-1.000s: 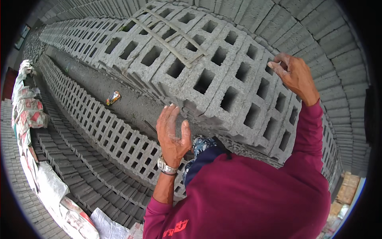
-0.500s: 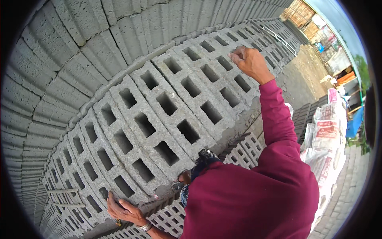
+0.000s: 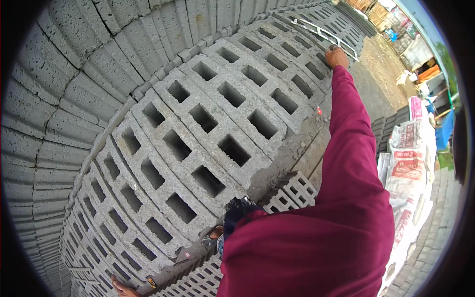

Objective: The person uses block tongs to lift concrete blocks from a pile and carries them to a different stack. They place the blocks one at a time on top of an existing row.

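Rows of grey hollow concrete blocks (image 3: 198,143) stand side by side with their rectangular holes facing up. My right hand (image 3: 337,57) reaches out over the far end of the rows, its fingers curled inward. It is right beside a white ladder-like frame (image 3: 324,34) that lies across the blocks; whether the fingers hold the frame is too small to tell. At the lower left, my left hand (image 3: 124,288) is partly cut off by the picture's edge. Its visible fingers are stretched out by the near side of the blocks.
A wall of stacked grey blocks (image 3: 74,104) rises along the left. More hollow blocks (image 3: 297,190) lie lower, near my foot (image 3: 216,232). White and red sacks (image 3: 406,168) are piled at the right. Another ladder-like frame (image 3: 83,274) rests at the lower left.
My right hand has stretched farther out toward the white frame. The left hand has dropped toward the lower edge, mostly out of view. The whole view has shifted over the blocks.
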`<action>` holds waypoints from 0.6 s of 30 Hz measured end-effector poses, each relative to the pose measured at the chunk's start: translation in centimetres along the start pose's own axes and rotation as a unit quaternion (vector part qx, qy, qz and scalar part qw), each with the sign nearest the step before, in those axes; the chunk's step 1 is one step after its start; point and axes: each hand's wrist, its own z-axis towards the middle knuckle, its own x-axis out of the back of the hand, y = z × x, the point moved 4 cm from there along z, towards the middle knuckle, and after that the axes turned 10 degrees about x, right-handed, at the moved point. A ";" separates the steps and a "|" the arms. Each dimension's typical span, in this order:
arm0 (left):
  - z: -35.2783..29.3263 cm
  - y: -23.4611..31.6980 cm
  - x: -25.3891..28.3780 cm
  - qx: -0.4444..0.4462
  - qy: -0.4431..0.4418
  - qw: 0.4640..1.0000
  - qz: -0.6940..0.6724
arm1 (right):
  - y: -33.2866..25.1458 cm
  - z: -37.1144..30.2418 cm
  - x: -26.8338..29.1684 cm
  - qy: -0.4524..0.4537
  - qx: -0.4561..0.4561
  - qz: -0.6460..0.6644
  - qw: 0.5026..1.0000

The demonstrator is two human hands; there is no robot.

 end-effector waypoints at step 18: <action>-1.9 2.5 4.9 0.305 0.009 0.856 -0.417 | 3.3 20.0 -7.8 -0.110 0.249 -0.098 0.957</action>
